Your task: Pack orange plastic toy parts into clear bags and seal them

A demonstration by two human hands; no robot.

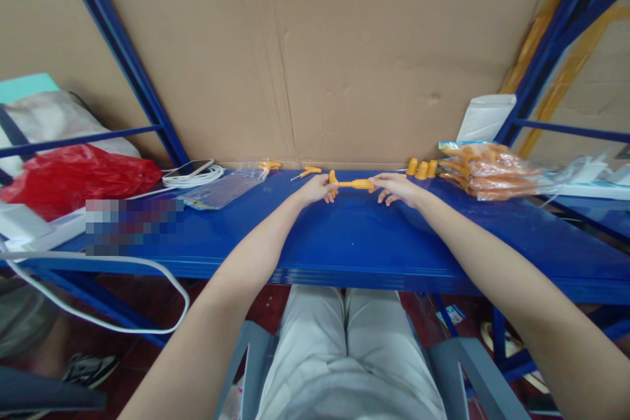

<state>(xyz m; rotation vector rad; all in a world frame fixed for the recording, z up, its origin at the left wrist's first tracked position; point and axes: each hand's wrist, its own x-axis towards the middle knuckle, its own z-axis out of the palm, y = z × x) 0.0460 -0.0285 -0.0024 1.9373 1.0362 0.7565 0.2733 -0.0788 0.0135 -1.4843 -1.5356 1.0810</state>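
Note:
Both of my hands hold one orange plastic tool [355,184] level above the blue shelf [344,243]. My left hand [317,189] grips its left end, where a small cross-piece sticks up. My right hand [396,188] grips the thicker right end. Three short orange caps [422,169] stand just right of my right hand. Two small orange hooked pieces [309,172] [270,165] lie to the left at the back of the shelf.
A clear bag of orange parts [485,170] lies at the right. A flat empty plastic bag [224,189], a coiled white cable [194,178] and a red bag [73,177] are at the left. Cardboard [319,59] backs the shelf. A grey chair frame is below.

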